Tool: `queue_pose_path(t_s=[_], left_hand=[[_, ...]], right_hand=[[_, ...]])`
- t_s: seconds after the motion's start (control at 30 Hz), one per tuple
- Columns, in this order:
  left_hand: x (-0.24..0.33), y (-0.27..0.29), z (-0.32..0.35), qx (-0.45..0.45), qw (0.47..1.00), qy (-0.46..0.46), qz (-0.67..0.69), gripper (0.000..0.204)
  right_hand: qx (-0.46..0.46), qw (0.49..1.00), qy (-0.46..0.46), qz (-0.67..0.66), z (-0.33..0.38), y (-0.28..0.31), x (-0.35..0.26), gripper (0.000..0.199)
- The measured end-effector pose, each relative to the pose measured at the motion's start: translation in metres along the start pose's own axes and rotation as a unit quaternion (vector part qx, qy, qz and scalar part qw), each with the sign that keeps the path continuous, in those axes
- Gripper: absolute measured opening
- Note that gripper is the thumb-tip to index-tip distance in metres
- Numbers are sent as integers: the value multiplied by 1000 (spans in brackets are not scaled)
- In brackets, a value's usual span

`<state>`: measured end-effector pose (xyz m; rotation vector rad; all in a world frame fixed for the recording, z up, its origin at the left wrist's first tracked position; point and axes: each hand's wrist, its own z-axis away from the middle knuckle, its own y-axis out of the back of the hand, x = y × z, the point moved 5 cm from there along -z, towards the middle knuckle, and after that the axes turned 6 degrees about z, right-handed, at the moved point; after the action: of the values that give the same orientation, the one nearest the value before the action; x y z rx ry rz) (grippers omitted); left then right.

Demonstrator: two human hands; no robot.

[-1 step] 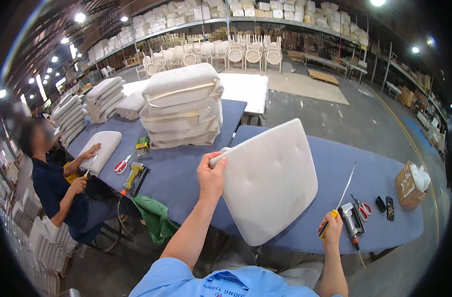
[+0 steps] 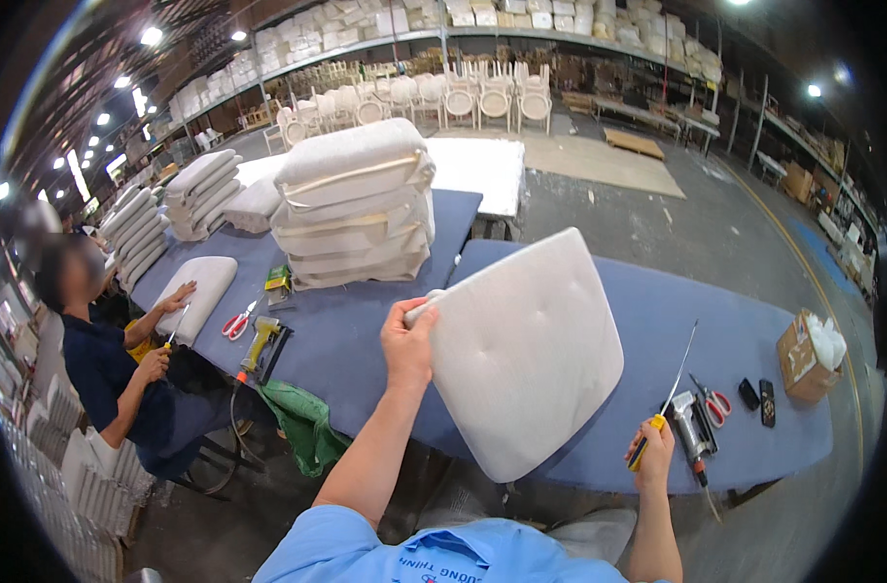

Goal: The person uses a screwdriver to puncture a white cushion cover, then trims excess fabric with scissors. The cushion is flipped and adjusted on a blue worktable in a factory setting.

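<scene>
A light grey padded seat cushion [image 2: 526,364] with shallow dimples is tilted up in front of me, partly over the table edge. At its upper left corner my left hand [image 2: 407,345] grips it, thumb on the near face and the other fingers behind. My right hand [image 2: 650,457] is closed around the yellow-and-black handle of a screwdriver [image 2: 656,425]; its long thin shaft points up and away, apart from the cushion. Just right of that hand lies a grey staple gun [image 2: 693,434] with a hose. Red-handled snips [image 2: 716,406] rest beside the gun.
Blue-covered tables [image 2: 691,321] span the front. A cushion stack [image 2: 351,209] stands left of centre, near a yellow staple gun [image 2: 260,345] and red-handled scissors [image 2: 237,323]. At left a co-worker [image 2: 113,340] handles another cushion [image 2: 210,290]. A cardboard box [image 2: 803,364] sits at the right end.
My left hand and the cushion's upper edge have shifted very slightly left. Both holds are the same.
</scene>
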<state>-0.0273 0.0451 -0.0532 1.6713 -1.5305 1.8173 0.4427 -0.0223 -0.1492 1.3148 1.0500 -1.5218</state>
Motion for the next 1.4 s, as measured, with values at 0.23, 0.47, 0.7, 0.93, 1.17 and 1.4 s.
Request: queue_pose_path(t_s=[0.23,0.47,0.7,0.93,1.17,1.4], left_hand=[[-73,125,35,166,978,115,-41,24],[-111,155,104,82,946,307,-62,20],[-95,165,116,19,928,366,-75,27],[-58,164,148,-232,755,362,-494,29],[-99,106,77,-154,876,327,-319,33],[-110,102,74,-124,882,381,-250,36]], right_hand=[[-31,990,-46,129,46,21,47,15],[-48,974,-94,199,63,7,66,24],[-26,979,-117,164,70,-2,81,27],[92,967,-42,235,47,83,81,20],[137,753,183,617,-33,110,20,38],[128,703,134,687,-67,110,25,37]])
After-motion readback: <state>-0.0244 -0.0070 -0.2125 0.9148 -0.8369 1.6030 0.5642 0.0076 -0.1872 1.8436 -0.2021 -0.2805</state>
